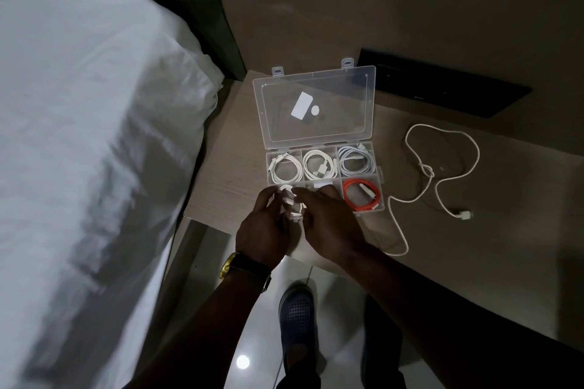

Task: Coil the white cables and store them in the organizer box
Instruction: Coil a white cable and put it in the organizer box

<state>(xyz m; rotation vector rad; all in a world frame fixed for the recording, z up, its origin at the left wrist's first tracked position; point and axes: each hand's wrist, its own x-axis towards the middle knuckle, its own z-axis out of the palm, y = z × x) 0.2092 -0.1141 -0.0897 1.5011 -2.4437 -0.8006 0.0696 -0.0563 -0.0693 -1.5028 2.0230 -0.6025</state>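
A clear plastic organizer box (380, 178) lies open on a light wooden table, its lid (316, 104) flat behind it. The three back compartments each hold a coiled white cable (319, 165). An orange cable (361, 196) fills the front right compartment. My left hand (264, 227) and my right hand (328, 221) meet over the front left compartment, both holding a coiled white cable (292, 202) there. My hands hide the front middle compartment. A loose white cable (442, 164) sprawls uncoiled on the table to the right of the box.
A bed with white sheets (94, 151) stands close on the left. A dark flat panel (442, 85) lies at the back of the table by the wall. The table's front edge (208, 223) is near my wrists; my shoe (297, 316) shows on the glossy floor below.
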